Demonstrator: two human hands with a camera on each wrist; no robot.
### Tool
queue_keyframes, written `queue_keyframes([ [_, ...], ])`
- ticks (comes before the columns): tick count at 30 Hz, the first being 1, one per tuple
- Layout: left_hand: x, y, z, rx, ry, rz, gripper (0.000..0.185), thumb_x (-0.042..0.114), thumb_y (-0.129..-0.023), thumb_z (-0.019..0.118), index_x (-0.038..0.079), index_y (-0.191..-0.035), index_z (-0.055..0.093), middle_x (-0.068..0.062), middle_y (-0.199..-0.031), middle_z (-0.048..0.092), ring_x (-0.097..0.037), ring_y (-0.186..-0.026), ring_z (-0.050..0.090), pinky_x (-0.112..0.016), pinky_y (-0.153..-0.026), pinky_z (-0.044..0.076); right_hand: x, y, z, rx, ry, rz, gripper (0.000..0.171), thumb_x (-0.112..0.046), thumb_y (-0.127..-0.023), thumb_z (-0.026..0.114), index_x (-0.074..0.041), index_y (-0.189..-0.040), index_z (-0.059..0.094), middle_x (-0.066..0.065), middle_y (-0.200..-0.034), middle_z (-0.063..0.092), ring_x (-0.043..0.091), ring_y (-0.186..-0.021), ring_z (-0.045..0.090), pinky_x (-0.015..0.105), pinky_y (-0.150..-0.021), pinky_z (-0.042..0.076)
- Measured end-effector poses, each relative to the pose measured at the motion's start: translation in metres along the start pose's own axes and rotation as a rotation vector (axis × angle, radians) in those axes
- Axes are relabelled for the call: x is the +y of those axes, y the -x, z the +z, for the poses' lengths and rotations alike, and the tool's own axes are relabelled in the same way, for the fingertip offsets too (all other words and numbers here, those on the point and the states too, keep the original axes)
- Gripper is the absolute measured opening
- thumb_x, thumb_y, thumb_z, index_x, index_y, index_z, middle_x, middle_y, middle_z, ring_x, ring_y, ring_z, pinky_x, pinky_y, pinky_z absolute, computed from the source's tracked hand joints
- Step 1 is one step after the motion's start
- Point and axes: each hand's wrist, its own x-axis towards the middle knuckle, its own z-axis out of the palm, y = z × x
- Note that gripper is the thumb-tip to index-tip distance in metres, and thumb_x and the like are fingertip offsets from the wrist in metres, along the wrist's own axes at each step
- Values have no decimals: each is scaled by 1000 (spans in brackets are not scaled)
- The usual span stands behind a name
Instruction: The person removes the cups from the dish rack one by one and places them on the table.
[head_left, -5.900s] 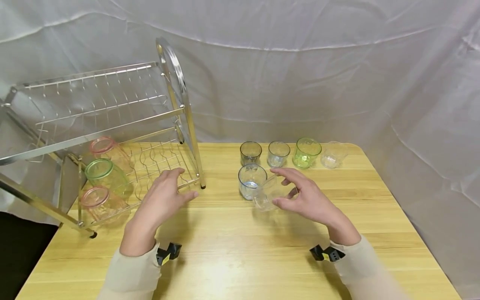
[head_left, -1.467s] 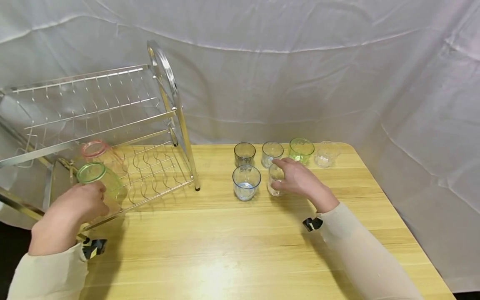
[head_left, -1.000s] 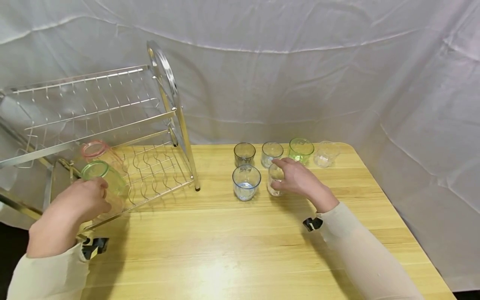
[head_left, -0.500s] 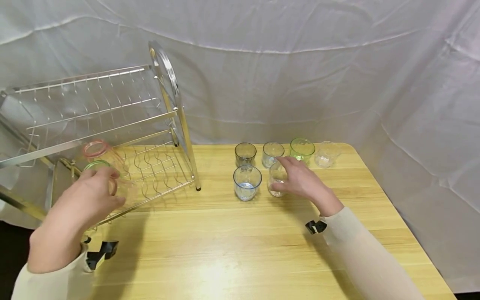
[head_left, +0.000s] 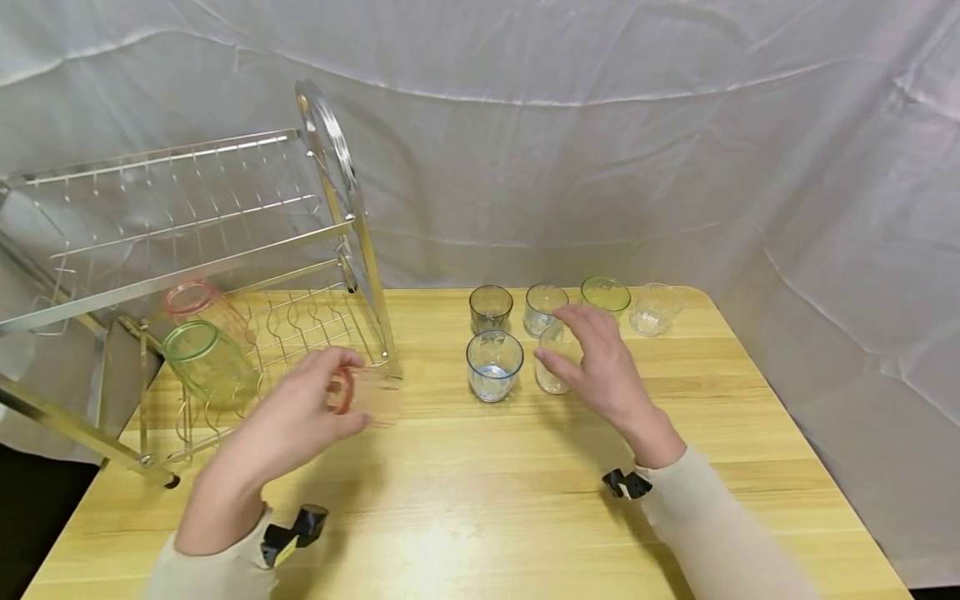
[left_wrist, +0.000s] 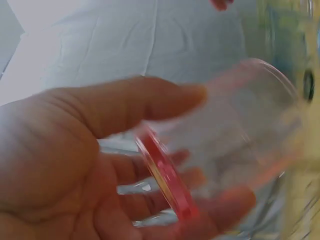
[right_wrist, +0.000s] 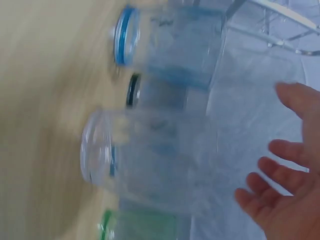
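A silver metal rack [head_left: 187,272] stands at the left of the yellow wooden desk [head_left: 465,500], a round pink transparent cup [head_left: 213,315] behind a round green transparent cup [head_left: 217,367] on its lower tier. To its right, a blue-rimmed transparent tumbler [head_left: 492,368] stands left of a colourless transparent tumbler [head_left: 552,382], before four transparent tumblers [head_left: 491,312] in a row.

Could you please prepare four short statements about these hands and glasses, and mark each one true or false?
1. The left hand holds a pink glass. True.
2. The right hand grips the blue-rimmed glass. False: it grips nothing and is beside a clear glass.
3. A green glass sits tilted on the rack's lower tier. True.
4. The dark-tinted glass is on the rack. False: it stands on the table.
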Motion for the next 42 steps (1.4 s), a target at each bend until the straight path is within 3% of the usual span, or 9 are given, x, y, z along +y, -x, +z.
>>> queue_keyframes([
  [3,-1,-10,17,-33,147,9,61,22,-90,85,6,-138,52,-8,-108,59,-21,-94,58,-31,-75,54,-9,6,10,122,-58,-115,50,-18,-90,84,2,-133,65,21,-133,68,40,-126,61,56,-110,49],
  [6,-2,-20,33,-53,265,19,61,21,-90,85,5,-137,50,-8,-105,54,-22,-92,54,-28,-69,51,-17,11,20,167,-98,-170,44,-16,-89,82,2,-127,68,18,-125,72,35,-111,66,51,-97,57],
  [10,-4,-30,51,-103,436,11,64,16,-89,85,6,-138,47,-11,-108,50,-24,-94,52,-28,-69,49,-27,19,30,109,-196,-177,48,-13,-88,83,2,-130,67,16,-128,71,30,-104,66,43,-83,62],
  [14,-2,-34,64,-147,568,-11,66,14,-88,85,10,-141,45,-16,-128,50,-25,-98,56,-29,-77,53,-36,24,35,7,-327,-164,59,-9,-88,84,-3,-141,60,17,-139,64,30,-113,65,38,-84,64],
  [17,1,-36,71,-175,637,1,66,12,-89,85,10,-142,45,-16,-145,46,-28,-112,59,-34,-87,55,-41,26,38,-53,-403,-176,70,-7,-86,86,-7,-148,55,19,-147,58,30,-123,63,37,-86,65],
  [21,2,-38,79,-193,677,37,63,10,-90,84,12,-141,46,-14,-148,47,-33,-122,60,-39,-93,56,-46,29,42,-129,-496,-201,80,-7,-85,88,-10,-155,48,19,-155,49,36,-132,59,41,-89,65],
  [27,3,-39,86,-197,665,39,61,8,-90,83,14,-139,48,-15,-143,53,-31,-121,64,-40,-92,59,-52,34,50,-208,-576,-159,85,-6,-88,85,-11,-160,41,20,-155,49,36,-128,62,36,-93,63],
  [36,6,-37,90,-241,713,8,61,4,-92,80,9,-135,38,-18,-149,49,-29,-120,66,-37,-89,58,-58,38,55,-222,-633,-60,76,-7,-89,83,-8,-155,44,13,-143,59,32,-122,67,33,-90,64],
  [42,3,-36,92,-240,644,16,61,9,-91,83,10,-134,39,-20,-137,60,-28,-118,69,-37,-90,60,-57,38,57,-194,-618,-125,70,-4,-87,85,-4,-147,49,13,-139,60,30,-116,67,32,-87,65],
])
